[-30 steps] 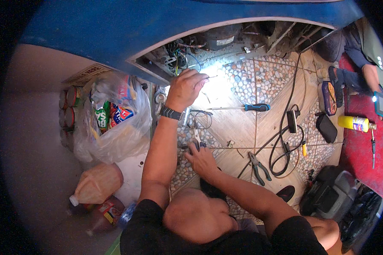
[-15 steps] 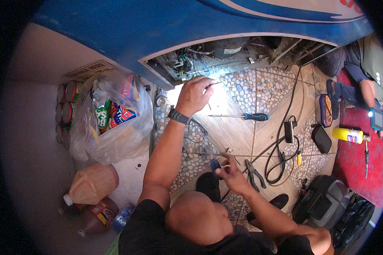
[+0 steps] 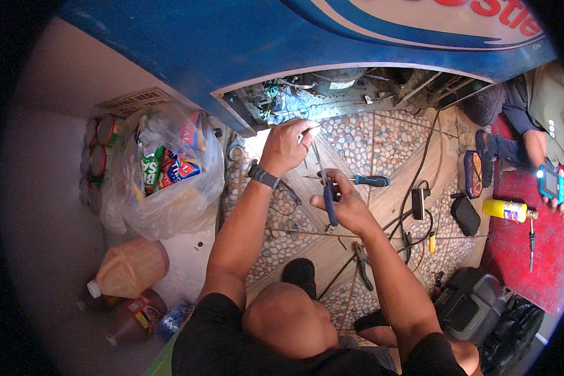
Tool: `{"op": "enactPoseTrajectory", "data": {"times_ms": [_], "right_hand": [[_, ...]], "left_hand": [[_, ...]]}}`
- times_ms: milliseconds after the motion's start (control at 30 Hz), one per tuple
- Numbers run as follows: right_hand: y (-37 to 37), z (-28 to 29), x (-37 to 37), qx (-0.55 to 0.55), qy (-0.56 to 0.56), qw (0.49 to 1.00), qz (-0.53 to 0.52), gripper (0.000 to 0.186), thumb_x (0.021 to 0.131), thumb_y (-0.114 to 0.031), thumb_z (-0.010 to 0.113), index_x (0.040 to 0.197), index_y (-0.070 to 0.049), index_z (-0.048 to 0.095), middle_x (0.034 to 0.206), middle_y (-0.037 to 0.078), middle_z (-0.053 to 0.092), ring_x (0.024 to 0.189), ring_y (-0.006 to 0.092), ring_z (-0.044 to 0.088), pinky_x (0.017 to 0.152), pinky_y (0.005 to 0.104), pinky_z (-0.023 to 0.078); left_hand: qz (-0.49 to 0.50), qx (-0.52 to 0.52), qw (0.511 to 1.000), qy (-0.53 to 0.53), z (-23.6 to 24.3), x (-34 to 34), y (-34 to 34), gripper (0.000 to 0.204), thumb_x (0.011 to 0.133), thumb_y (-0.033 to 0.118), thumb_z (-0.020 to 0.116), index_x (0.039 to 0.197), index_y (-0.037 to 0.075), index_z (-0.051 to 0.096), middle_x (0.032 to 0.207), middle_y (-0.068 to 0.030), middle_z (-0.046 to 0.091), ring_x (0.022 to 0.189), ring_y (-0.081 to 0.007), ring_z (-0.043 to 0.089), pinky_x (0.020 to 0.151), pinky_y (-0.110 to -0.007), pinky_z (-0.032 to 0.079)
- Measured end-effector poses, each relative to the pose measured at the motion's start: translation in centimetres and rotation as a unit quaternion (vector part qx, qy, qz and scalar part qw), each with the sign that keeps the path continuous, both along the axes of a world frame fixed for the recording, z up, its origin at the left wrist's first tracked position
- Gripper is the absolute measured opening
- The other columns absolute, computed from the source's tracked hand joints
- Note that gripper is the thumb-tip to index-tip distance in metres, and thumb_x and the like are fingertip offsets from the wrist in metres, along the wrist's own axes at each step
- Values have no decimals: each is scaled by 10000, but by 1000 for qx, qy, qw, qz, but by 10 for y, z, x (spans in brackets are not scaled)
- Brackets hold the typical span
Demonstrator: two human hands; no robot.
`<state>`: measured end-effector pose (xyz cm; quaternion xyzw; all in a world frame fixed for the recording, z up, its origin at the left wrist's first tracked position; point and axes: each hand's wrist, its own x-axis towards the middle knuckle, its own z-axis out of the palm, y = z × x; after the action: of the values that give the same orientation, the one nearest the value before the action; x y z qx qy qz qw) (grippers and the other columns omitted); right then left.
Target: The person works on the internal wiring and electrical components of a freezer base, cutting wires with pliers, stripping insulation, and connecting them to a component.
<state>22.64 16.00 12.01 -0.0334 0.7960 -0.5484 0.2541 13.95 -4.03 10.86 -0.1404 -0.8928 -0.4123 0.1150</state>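
Observation:
My left hand (image 3: pixel 283 150), with a dark watch on its wrist, is closed just in front of the opening at the base of a blue cabinet (image 3: pixel 232 56). Its fingertips pinch a thin dark piece (image 3: pixel 315 126), too small to make out fully. Blue-handled long-nose pliers (image 3: pixel 330 203) are in my right hand (image 3: pixel 352 212), their slim jaws reaching up beside the left fingers. Behind the right hand lies a blue-and-black screwdriver (image 3: pixel 372 180) on the floor. Inside the opening are lit wires (image 3: pixel 274 94) and a dark round compressor (image 3: pixel 339 78).
A clear bag of snack packs (image 3: pixel 163 169) and large bottles (image 3: pixel 131 269) stand at the left. Other pliers (image 3: pixel 363 266), a black cord (image 3: pixel 413 207) and a black case (image 3: pixel 470 304) lie right. Another person's hand holds a lit teal device (image 3: pixel 553 187) near a yellow canister (image 3: pixel 504 210).
My right hand has moved up and forward with the blue-handled pliers, bringing them to my left hand. The left hand stays near the opening. The view has shifted slightly.

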Motion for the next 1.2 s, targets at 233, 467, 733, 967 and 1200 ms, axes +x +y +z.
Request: {"op": "enactPoseTrajectory", "data": {"times_ms": [233,467,733,967,1200], "right_hand": [[-6,-18,-33,15,81,994,-77,785,751,-471,839,1277,39,556,996,178,610,881,258,604,793,375,499],[-4,-3,-59,77,129,988,-17,631,762,-406,845,1194,3,633,784,102,633,682,193,589,659,342,492],[-2,-21,-61,34,195,978,-58,526,758,-291,859,1142,10,662,833,139,641,691,217,621,653,342,496],[-9,-32,-75,-156,-21,951,-267,294,906,-234,728,1112,-42,646,746,12,604,619,86,549,546,237,448],[19,-36,-41,-91,-48,992,-70,624,866,-334,781,1340,-17,528,1096,85,581,914,160,598,808,301,519]], "left_hand": [[-5,-6,999,-32,-2,-2,5,119,899,109,593,952,24,656,870,-184,662,820,-375,653,713,-428,507],[-29,-10,999,-34,-1,-4,-1,173,926,184,602,911,12,605,825,-162,623,794,-370,625,704,-442,487],[-46,4,998,-45,0,-12,-2,359,817,278,784,807,11,545,755,-130,584,737,-331,594,667,-417,469],[-6,12,999,-29,-12,-4,-4,289,824,181,768,794,25,526,743,-101,548,678,-309,556,634,-397,457],[-38,49,998,-18,-3,0,-12,190,939,59,523,1093,-26,597,967,-173,605,892,-370,618,784,-421,504]]}}
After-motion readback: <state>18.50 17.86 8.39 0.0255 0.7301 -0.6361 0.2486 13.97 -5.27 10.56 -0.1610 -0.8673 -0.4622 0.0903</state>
